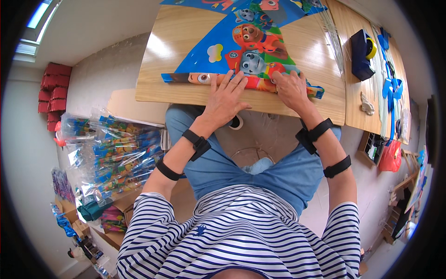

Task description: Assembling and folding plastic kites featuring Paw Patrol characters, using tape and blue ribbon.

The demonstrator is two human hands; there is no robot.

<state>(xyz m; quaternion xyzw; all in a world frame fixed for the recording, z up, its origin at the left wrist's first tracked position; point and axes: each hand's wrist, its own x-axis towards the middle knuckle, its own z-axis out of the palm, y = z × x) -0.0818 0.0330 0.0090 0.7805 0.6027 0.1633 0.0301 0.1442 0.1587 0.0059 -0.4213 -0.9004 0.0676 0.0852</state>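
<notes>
Pressing sheet — left hand, right hand; clear bags — colourful prints inside.

Counting one left hand plus one right hand, so two total. Getting four black straps, two per side. At least one blue cartoon-printed sheet, hard to say if more. Also spotting two wood tabletops, one yellow tape roll, one dark holder, one red plastic bag, one striped shirt. Tons of clear-wrapped packs, plus more than five dark red boxes, tbh too bunched up to count exactly.
</notes>
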